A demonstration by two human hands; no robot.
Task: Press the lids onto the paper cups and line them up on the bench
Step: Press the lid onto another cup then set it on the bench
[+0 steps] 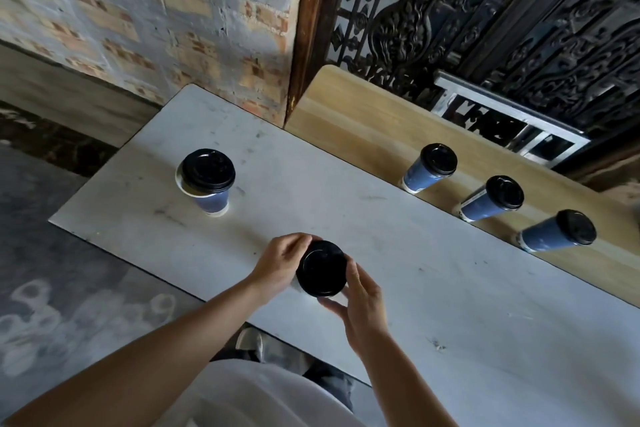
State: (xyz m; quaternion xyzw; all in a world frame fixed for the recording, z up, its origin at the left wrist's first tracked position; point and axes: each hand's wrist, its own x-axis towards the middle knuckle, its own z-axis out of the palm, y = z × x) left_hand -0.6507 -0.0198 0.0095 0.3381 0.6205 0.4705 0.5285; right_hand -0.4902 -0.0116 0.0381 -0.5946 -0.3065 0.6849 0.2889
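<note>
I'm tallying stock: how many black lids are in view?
5. Three lids cap the cups along the wooden bench; one sits askew on the cup at the white table's left; the last lid is gripped between the left hand and right hand.

The lid (321,269) in the lower middle of the frame is glossy black. The left cup (213,201) is blue with a whitish foot and a pale rim, and its cap (207,170) is black. The three cups at right (424,177) (479,206) (543,237) are the same blue, capped black. The white surface (381,236) bears grey scuffs; the wooden surface (346,114) is pale tan. The brick wall (138,10) is whitewashed over patchy orange-tan brick. The ironwork (519,28) is black scrollwork. The floor (52,253) is grey with whitish rings.
</note>
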